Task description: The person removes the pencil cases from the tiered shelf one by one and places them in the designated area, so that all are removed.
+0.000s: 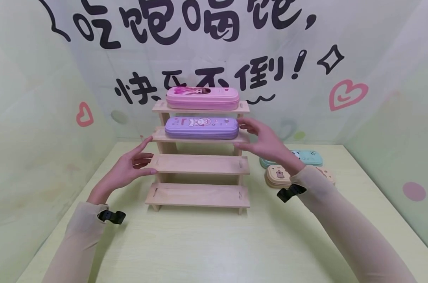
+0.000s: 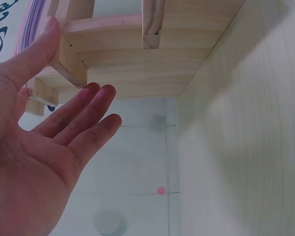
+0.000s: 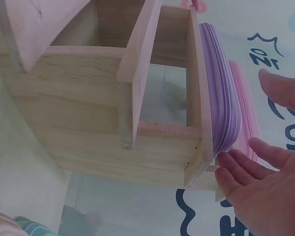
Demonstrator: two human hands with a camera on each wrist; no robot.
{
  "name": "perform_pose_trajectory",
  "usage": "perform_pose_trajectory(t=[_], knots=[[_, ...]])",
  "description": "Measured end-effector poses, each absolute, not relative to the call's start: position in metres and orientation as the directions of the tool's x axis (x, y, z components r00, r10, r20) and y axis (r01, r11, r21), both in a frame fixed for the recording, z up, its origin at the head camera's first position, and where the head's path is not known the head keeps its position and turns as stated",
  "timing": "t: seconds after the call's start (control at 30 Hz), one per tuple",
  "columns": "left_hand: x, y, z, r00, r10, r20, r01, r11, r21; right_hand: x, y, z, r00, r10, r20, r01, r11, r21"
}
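A wooden four-tier stepped rack [image 1: 200, 165] stands on the table. A purple pencil case [image 1: 202, 128] with a cartoon print lies flat on its second tier from the top, and a pink pencil case [image 1: 203, 98] on the top tier. My right hand [image 1: 265, 143] is at the purple case's right end, fingers extended and thumb apart; in the right wrist view the fingertips [image 3: 223, 160] meet or nearly meet that end. At the rack's left side is my left hand [image 1: 123, 171], its fingers spread and a fingertip against the second tier's edge. Neither hand grips anything.
Right of the rack, a mint green pencil case [image 1: 311, 157] lies behind a beige pencil case [image 1: 275, 177], partly hidden by my right arm. The lower two tiers show bare wood. A lettered cloth [image 1: 214, 59] hangs behind, with pale panels on both sides.
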State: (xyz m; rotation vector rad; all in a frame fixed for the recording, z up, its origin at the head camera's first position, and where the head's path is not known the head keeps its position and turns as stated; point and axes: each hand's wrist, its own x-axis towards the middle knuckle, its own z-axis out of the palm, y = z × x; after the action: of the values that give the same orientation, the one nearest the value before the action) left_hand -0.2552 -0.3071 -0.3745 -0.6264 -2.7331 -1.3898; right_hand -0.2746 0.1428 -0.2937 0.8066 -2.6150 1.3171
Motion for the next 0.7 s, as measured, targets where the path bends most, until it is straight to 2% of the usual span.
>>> perform_pose_trajectory(t=[0.13,0.33,0.7], knots=[[-0.255,-0.307,-0.374,-0.923,0.339,0.182,0.348,0.531,0.773,-0.282,0.138,-0.29,-0.843,-0.425,0.329,-0.517,0.478,-0.71],[-0.254,-0.307,-0.374,-0.922,0.341,0.186,0.352,0.532,0.77,-0.292,0.134,-0.289,-0.868,-0.401,0.293,-0.471,0.479,-0.741],[-0.255,-0.307,-0.373,-0.918,0.346,0.194,0.361,0.529,0.768,-0.3,0.129,-0.289,-0.886,-0.383,0.261,-0.441,0.524,-0.729]])
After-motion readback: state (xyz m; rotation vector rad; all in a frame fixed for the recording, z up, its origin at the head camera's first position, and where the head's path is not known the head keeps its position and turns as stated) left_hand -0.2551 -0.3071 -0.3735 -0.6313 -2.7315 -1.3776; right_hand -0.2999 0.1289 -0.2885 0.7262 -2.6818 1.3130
